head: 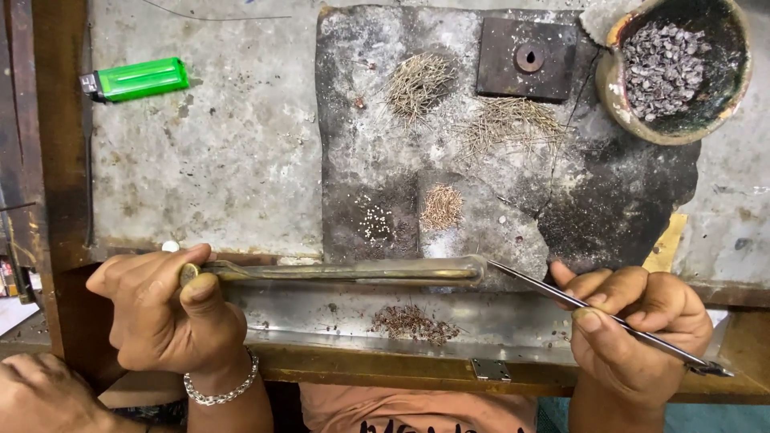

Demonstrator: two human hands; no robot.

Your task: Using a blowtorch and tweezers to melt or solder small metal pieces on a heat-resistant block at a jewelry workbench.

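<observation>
Tweezers [609,317] slant up-left, pinched in the right hand [638,329]; left hand [164,309] grips a level brass pipe [337,273].

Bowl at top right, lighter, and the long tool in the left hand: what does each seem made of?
Bowl: probably fired clay, going by its thick, chipped, soot-blackened rim.
Lighter: glossy green plastic with a metal cap.
Long tool, gripped by the left hand: dull yellowish metal, maybe brass, worn.

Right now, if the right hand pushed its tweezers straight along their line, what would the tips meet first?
The right hand aims its tweezers up-left; the tips already sit at the end of the brass tube held by the left hand, though depth is unclear.
</observation>
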